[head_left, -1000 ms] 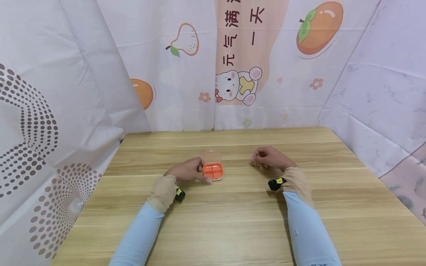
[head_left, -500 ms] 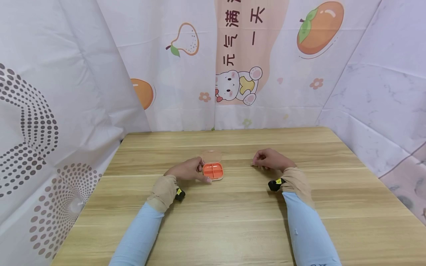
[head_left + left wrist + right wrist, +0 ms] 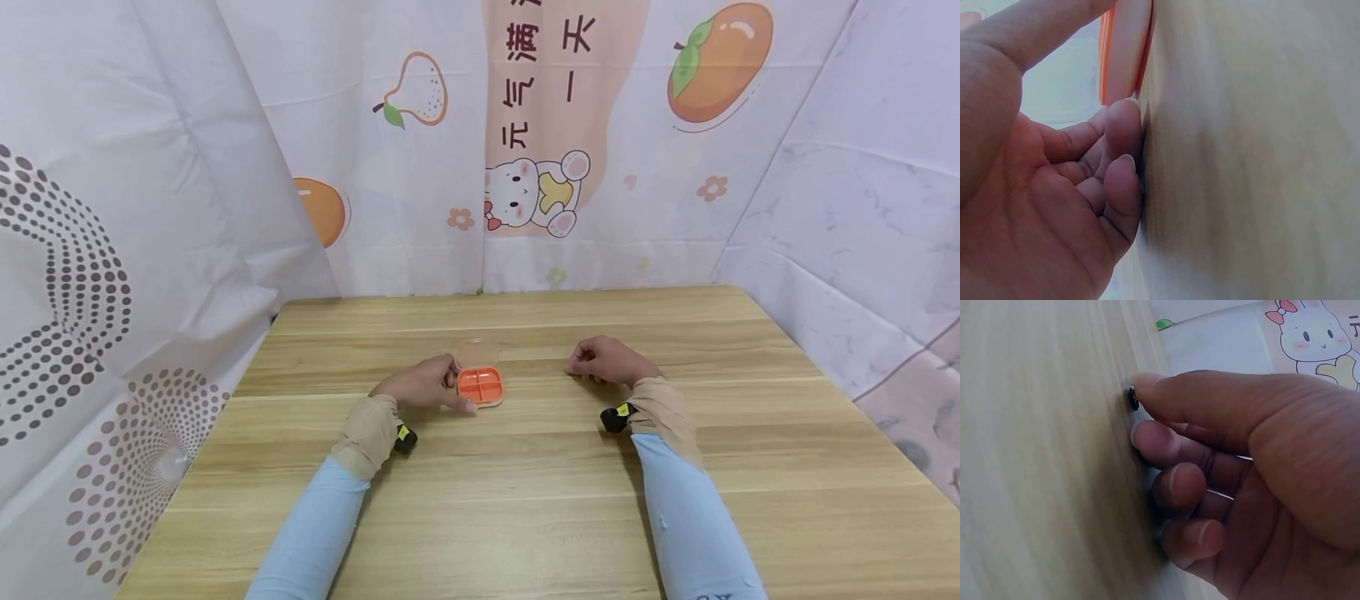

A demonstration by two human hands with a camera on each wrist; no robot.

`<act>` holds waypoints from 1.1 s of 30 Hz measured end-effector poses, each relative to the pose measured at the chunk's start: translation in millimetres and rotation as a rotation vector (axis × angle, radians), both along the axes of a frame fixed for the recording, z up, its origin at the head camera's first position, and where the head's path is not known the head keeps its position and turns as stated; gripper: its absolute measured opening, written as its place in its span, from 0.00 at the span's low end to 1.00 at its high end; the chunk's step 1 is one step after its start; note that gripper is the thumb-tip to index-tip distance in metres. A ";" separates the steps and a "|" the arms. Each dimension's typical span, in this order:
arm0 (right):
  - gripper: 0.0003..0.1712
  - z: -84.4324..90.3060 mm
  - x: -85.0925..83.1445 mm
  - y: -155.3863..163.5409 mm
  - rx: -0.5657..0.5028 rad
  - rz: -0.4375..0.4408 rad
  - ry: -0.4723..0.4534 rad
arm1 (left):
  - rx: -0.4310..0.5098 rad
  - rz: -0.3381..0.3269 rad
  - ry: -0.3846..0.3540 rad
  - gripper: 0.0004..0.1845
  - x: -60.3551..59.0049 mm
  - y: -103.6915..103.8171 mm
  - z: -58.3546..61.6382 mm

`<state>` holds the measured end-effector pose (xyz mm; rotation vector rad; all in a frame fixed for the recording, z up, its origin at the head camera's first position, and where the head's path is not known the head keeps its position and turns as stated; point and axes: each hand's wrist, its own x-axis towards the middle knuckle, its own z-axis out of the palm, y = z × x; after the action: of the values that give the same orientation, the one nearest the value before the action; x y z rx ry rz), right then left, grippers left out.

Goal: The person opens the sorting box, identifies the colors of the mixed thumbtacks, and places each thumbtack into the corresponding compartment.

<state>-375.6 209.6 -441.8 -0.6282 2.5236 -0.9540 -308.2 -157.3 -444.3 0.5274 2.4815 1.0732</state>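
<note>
On the left, a dotted curtain (image 3: 82, 283) hangs beside the wooden bench (image 3: 525, 517). The left hand (image 3: 422, 385) rests on the bench, its grip curled around the near left side of the orange pill box (image 3: 480, 385), thumb and fingers against its edge. The box sits near the bench's middle, its clear lid (image 3: 476, 351) open behind it. Well apart to the right, the right hand (image 3: 609, 361) lies with fingers curled down on the bench, fingertips (image 3: 1147, 434) pinching a small dark object (image 3: 1132, 398) against the wood. A cartoon-print cloth (image 3: 540, 142) hangs behind.
</note>
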 end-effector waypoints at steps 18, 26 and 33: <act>0.19 -4.8 -4.2 -1.5 -0.321 -0.098 -0.179 | 0.021 -0.003 -0.006 0.30 1.8 0.6 1.7; 0.11 -10.3 -5.6 -4.0 -1.047 -0.168 -0.792 | 0.027 -0.005 -0.014 0.30 1.3 0.8 2.3; 0.16 -19.2 -9.1 0.5 -1.321 0.028 -1.170 | 0.022 -0.008 -0.009 0.30 -0.3 -0.3 0.2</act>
<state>-384.6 210.1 -461.0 -0.2123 0.6820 -2.0867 -308.5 -157.6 -444.1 0.5367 2.4606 1.0981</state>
